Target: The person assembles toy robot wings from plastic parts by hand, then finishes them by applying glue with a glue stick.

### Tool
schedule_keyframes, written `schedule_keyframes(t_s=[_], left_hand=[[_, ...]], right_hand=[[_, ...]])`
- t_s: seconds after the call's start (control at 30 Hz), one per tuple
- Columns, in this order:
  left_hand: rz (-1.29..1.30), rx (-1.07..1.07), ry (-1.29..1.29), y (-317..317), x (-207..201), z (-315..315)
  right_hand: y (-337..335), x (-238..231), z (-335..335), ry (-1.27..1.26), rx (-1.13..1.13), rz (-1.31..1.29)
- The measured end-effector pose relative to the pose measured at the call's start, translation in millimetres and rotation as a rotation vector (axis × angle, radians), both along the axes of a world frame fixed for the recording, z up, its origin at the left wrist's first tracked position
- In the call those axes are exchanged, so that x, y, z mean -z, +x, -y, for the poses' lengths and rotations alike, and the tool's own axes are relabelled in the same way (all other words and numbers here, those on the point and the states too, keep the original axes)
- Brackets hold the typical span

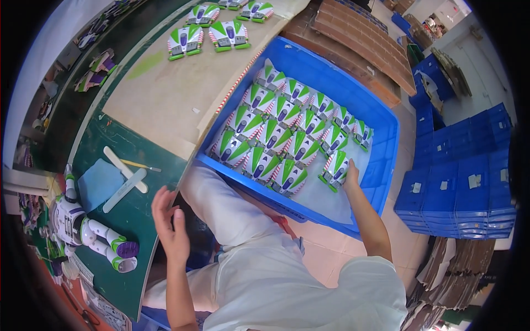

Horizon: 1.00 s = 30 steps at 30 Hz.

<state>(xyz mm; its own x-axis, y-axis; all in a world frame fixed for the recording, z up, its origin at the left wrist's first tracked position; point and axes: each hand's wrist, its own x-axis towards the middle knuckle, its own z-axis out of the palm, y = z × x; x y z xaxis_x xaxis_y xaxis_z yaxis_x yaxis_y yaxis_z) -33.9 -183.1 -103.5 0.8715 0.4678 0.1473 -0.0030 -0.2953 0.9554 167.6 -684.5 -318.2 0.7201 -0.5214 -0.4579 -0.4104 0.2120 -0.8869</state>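
My right hand (350,175) reaches into a blue plastic bin (385,165). Its fingers grip the right edge of a white, green and purple toy wing pack (334,170) at the front of the rows. Several matching wing packs (274,135) lie in close rows on a pale liner sheet (326,204) in the bin. Beside the green table's (132,298) edge my left hand (172,223) is raised, holding nothing, thumb apart from loosely curved fingers. More wing packs (229,36) rest on the tan board (160,105) at the table's far end.
A toy figure (83,226) lies on the table at left, near a blue cloth (99,182), two pale flat sticks (125,190) and a thin yellow-handled tool (141,165). Stacked blue crates (458,187) and cardboard (458,270) stand at right. Brown cardboard (359,41) sits behind the bin.
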Motion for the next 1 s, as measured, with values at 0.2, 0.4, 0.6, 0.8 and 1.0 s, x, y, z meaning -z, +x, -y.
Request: schedule_keyframes(t_s=[0.2,0.4,0.6,0.8,1.0], left_hand=[[-0.048,-0.057,-0.006,-9.2,-27.3,-15.3],[-0.167,0.023,-0.093,-3.7,-69.2,-68.1],[-0.248,-0.221,-0.222,70.9,-97.7,-214.2],[-0.095,-0.628,-0.447,238.4,-21.5,-379.5],[0.115,-0.537,-0.857,330.5,17.5,-430.1]], right_hand=[[31.9,81.0,-19.1,-0.443,-0.036,-0.215],[23.5,81.2,27.2,-1.024,-0.384,-0.517],[111.1,-169.2,-246.1,-0.585,-0.521,0.660],[197.5,-217.0,-637.0,-0.307,-1.316,1.003],[236.0,-209.5,-854.3,-0.775,-1.256,0.679]])
